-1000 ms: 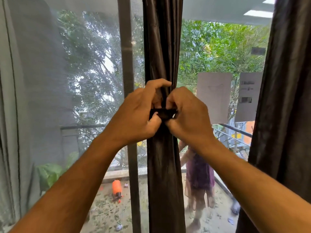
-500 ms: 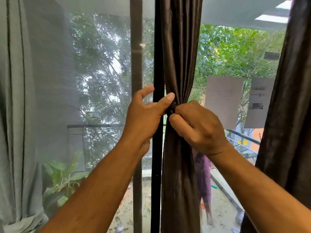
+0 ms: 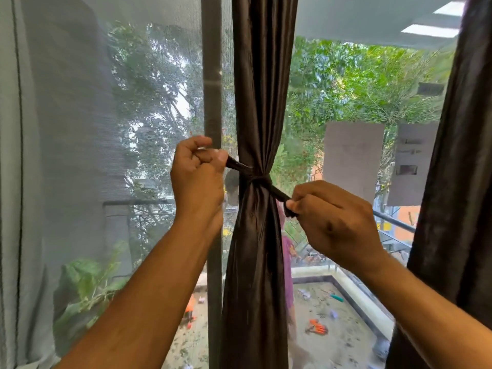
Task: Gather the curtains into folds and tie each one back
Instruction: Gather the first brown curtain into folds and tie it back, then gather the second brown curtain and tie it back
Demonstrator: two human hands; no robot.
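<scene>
Both hands have moved apart since half a second ago, when they were pressed together on the knot; now each one pulls an end of the tie outward. At the far left of the frame hangs a grey curtain [image 3: 16, 182], and beside it a mesh screen [image 3: 87, 129] covers the window. The left hand [image 3: 198, 177], left of centre, is curled into a fist and pinches the left end of the dark tie [image 3: 257, 178] between thumb and fingers. In the centre of the frame the brown curtain [image 3: 262, 89] hangs gathered into folds, with the tie knotted around its middle, just in front of the window frame post [image 3: 211, 75]. The right hand [image 3: 332, 219], lower and right of centre, grips the other end of the tie with curled fingers. At the right edge of the frame a second brown curtain [image 3: 458, 182] hangs loose, not tied.
</scene>
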